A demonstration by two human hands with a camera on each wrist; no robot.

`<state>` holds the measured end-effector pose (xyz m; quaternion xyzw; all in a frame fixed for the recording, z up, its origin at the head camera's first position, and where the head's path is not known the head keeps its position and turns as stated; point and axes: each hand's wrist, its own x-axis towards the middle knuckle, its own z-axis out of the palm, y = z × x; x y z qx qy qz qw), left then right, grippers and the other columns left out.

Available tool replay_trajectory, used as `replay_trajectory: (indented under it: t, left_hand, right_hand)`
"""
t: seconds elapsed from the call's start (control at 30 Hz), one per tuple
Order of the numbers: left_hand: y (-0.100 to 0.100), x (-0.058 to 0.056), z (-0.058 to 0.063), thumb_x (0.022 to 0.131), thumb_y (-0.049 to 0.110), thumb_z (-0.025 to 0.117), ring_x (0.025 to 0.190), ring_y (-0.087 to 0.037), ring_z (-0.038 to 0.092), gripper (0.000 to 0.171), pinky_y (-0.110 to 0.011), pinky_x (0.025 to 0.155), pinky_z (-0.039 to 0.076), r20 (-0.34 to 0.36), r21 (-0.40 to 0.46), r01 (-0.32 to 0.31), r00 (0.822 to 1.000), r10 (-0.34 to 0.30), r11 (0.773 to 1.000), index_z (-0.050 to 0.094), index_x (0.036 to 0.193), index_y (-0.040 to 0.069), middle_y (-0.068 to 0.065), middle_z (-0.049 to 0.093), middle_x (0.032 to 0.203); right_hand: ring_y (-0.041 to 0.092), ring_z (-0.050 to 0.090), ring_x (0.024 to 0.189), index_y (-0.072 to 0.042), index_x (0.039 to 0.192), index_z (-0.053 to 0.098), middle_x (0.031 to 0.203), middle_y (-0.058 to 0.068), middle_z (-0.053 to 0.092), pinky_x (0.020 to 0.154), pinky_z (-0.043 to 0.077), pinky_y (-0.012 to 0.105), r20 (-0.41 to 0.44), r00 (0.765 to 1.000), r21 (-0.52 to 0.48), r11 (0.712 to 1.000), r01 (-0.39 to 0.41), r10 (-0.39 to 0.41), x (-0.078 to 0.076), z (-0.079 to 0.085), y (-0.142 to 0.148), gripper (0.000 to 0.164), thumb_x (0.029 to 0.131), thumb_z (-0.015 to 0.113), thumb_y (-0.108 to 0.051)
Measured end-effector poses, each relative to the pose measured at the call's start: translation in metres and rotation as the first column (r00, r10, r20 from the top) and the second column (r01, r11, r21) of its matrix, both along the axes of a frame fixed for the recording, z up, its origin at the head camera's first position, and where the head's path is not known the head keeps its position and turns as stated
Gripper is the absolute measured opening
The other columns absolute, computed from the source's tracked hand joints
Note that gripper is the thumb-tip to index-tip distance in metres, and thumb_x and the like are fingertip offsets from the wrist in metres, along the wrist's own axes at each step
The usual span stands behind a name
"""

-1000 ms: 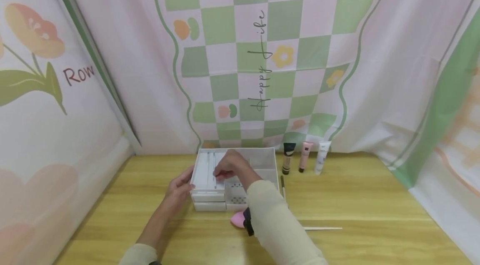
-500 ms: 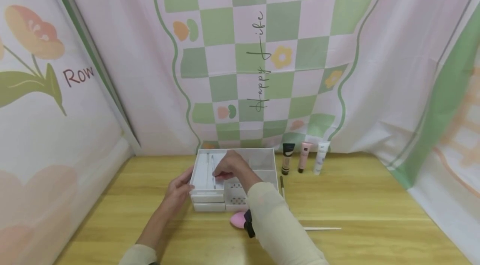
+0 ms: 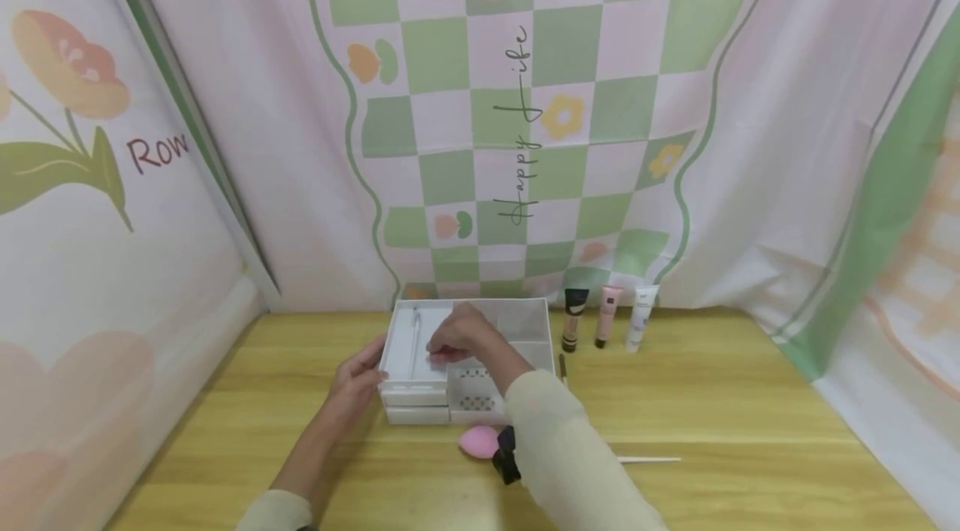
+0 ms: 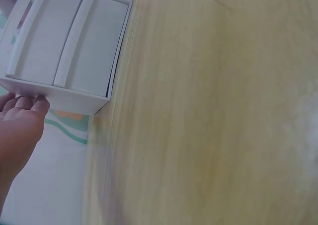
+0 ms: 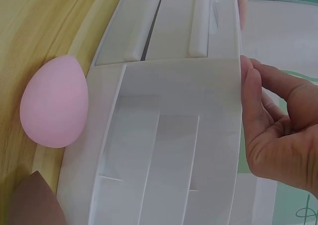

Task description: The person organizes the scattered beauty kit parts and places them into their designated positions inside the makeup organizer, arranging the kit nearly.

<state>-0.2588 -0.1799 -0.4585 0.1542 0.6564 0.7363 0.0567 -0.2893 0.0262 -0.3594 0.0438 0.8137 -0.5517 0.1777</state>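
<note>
Head view: left hand isn't clenched, fingers against the white box's left side, likely bracing it. Right hand bunches its fingertips at the box's top left; can't tell if they hold anything. Box sits on the worktop, drawers frontward, probably for easy reach. Pink sponge just in front; three tubes stand right.

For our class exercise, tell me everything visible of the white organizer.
The white organizer looks like smooth plastic. It stands upright on the wooden table, with two drawers, apparently closed, at its front left and open compartments on its right. The left hand touches its left side; the right hand covers part of its top, apparently touching it.
</note>
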Motion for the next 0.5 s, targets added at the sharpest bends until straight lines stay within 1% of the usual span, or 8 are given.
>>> replay_trajectory:
  t: [0.17, 0.3, 0.4, 0.5]
  left_hand:
    - [0.002, 0.001, -0.001, 0.090, -0.006, 0.045, 0.157, -0.040, 0.011, 0.071, -0.010, 0.110, 0.037, 0.013, 0.004, 0.005, 1.000, -0.005, 1.000, 0.018, 0.156, -0.012, -0.027, 0.013, 0.168]
    - [0.002, 0.002, -0.002, 0.091, -0.006, 0.045, 0.157, -0.039, 0.010, 0.070, -0.011, 0.111, 0.036, 0.014, -0.001, 0.013, 1.000, -0.013, 1.000, 0.018, 0.156, -0.011, -0.026, 0.013, 0.168]
    - [0.001, 0.002, -0.001, 0.092, -0.005, 0.044, 0.158, -0.040, 0.010, 0.070, -0.010, 0.111, 0.035, 0.002, -0.009, 0.012, 1.000, -0.012, 1.000, 0.017, 0.157, -0.011, -0.026, 0.013, 0.168]
    - [0.000, 0.001, -0.001, 0.092, -0.005, 0.044, 0.158, -0.040, 0.009, 0.070, -0.008, 0.110, 0.035, -0.010, -0.004, 0.003, 1.000, -0.004, 1.000, 0.018, 0.157, -0.011, -0.026, 0.012, 0.169]
  right_hand:
    - [0.009, 0.064, 0.055, 0.012, 0.102, 0.072, 0.069, 0.008, 0.070, 0.059, 0.060, 0.018, -0.034, 0.996, -0.051, 0.995, -0.088, 0.086, 0.001, -0.006, 0.011, 0.018, 0.087, 0.067, 0.005]
    - [0.008, 0.063, 0.058, 0.012, 0.109, 0.070, 0.072, 0.006, 0.070, 0.058, 0.058, 0.017, -0.063, 0.988, -0.070, 0.987, -0.146, 0.141, 0.002, -0.009, 0.021, 0.023, 0.091, 0.063, 0.001]
    - [0.006, 0.062, 0.059, 0.012, 0.114, 0.068, 0.073, 0.003, 0.068, 0.056, 0.054, 0.015, -0.068, 0.985, -0.106, 0.980, -0.167, 0.160, 0.002, -0.010, 0.026, 0.025, 0.094, 0.061, -0.002]
    - [0.006, 0.062, 0.060, 0.011, 0.117, 0.067, 0.076, 0.003, 0.069, 0.057, 0.053, 0.015, -0.068, 0.982, -0.136, 0.974, -0.182, 0.174, 0.004, -0.011, 0.030, 0.027, 0.096, 0.060, -0.004]
